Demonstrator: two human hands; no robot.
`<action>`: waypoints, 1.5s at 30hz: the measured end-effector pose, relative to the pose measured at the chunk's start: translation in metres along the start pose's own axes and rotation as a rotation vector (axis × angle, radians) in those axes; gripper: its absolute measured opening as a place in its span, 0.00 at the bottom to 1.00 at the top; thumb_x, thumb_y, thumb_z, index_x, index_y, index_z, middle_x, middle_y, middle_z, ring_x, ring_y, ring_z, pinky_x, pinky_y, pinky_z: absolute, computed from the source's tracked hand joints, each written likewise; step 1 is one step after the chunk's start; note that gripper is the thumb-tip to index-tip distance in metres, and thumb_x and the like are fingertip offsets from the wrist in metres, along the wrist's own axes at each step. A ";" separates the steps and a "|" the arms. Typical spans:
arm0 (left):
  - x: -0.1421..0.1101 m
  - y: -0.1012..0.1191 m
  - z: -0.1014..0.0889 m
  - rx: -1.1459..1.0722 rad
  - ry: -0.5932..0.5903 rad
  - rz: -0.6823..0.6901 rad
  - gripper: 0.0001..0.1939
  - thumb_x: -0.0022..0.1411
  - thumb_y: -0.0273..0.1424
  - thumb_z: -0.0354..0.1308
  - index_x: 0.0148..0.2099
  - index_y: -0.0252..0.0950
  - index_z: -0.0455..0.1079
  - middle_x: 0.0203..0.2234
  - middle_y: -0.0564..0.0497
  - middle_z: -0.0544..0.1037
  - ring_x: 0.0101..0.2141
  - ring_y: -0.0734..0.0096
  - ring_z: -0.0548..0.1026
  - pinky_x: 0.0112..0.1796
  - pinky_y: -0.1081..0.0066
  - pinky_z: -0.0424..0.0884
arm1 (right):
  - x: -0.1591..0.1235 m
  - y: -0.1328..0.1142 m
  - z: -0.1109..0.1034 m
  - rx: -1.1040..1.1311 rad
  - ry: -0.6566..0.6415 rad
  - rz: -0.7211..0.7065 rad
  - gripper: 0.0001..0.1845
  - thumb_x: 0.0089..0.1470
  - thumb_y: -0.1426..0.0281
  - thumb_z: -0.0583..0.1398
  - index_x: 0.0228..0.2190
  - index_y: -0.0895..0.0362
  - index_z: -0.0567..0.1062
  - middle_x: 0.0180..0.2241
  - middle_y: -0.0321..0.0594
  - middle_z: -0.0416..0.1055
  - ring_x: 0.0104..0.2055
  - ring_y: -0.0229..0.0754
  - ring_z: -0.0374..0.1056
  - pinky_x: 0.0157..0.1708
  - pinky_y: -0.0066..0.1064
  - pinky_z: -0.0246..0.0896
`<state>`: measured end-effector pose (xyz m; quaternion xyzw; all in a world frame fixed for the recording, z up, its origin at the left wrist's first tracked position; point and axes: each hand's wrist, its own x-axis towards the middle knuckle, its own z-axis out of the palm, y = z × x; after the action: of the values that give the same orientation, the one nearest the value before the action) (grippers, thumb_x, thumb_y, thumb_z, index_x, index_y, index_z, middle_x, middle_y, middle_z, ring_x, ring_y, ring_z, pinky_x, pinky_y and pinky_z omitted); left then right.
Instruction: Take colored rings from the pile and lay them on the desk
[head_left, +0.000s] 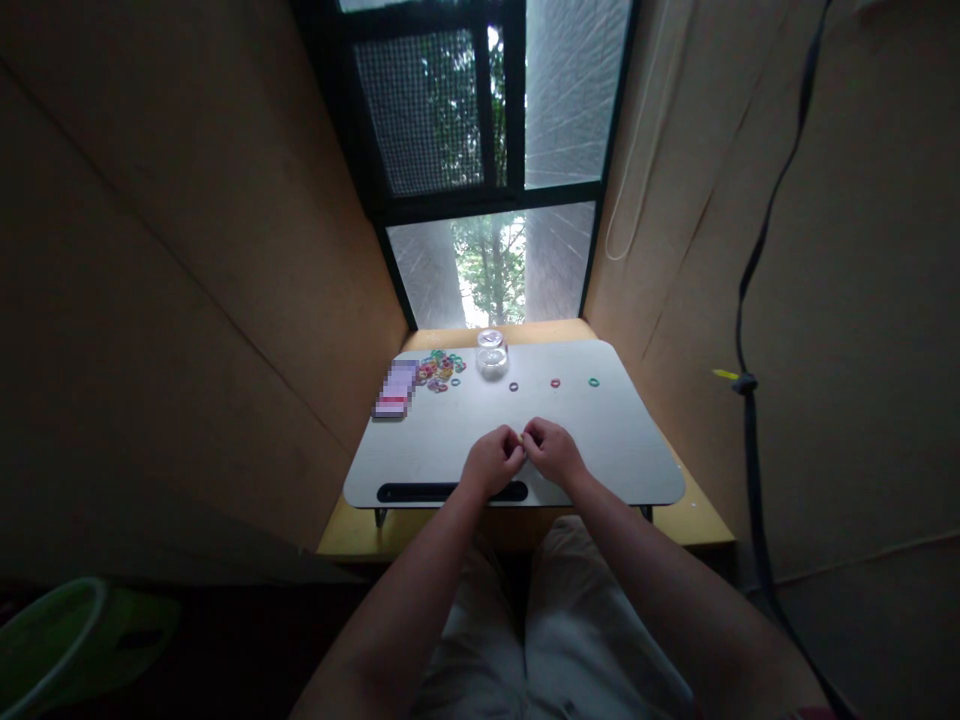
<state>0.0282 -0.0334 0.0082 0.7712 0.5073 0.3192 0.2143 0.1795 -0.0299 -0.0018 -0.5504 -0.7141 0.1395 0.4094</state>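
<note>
Over the front middle of the white lap table [600, 440], my left hand [493, 460] and my right hand [553, 452] meet with fingers pinched. Between the fingertips a bit of a small yellow hair tie [520, 439] shows, gripped from both sides; most of it is hidden. Beyond my hands, a purple hair tie [514, 387], a red hair tie [555, 383] and a green hair tie [594, 382] lie apart in a row. A heap of mixed coloured hair ties [441, 368] is at the back left, with a blue-green hair tie [455, 382] beside it.
A clear round container [492, 356] stands at the table's back edge. A phone with a blurred screen [396, 389] lies at the left. Along the front runs a black ledge [420, 492]. A dark strap [752, 450] hangs at the right, and a green basin [90, 640] is at lower left.
</note>
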 end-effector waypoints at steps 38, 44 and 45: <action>0.000 0.002 -0.001 -0.037 0.018 -0.024 0.06 0.57 0.34 0.53 0.34 0.37 0.66 0.23 0.56 0.71 0.24 0.77 0.66 0.27 0.74 0.60 | 0.000 -0.002 -0.001 0.015 -0.009 0.026 0.07 0.51 0.69 0.55 0.24 0.56 0.69 0.21 0.34 0.67 0.23 0.35 0.59 0.25 0.25 0.50; -0.001 0.005 -0.003 -0.133 0.014 -0.026 0.09 0.58 0.34 0.53 0.41 0.37 0.65 0.26 0.55 0.73 0.25 0.77 0.69 0.29 0.75 0.62 | 0.000 -0.002 -0.001 0.014 -0.015 0.025 0.08 0.52 0.69 0.54 0.24 0.56 0.69 0.21 0.34 0.67 0.24 0.35 0.60 0.26 0.25 0.51; -0.001 0.005 -0.003 -0.125 0.016 -0.026 0.09 0.59 0.34 0.53 0.40 0.37 0.65 0.26 0.55 0.73 0.26 0.77 0.69 0.29 0.75 0.62 | 0.000 -0.002 -0.001 0.014 -0.015 0.020 0.07 0.52 0.69 0.54 0.24 0.56 0.69 0.21 0.34 0.67 0.24 0.35 0.60 0.26 0.25 0.51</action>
<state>0.0292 -0.0359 0.0133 0.7472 0.4978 0.3537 0.2622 0.1794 -0.0311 -0.0001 -0.5537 -0.7106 0.1525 0.4066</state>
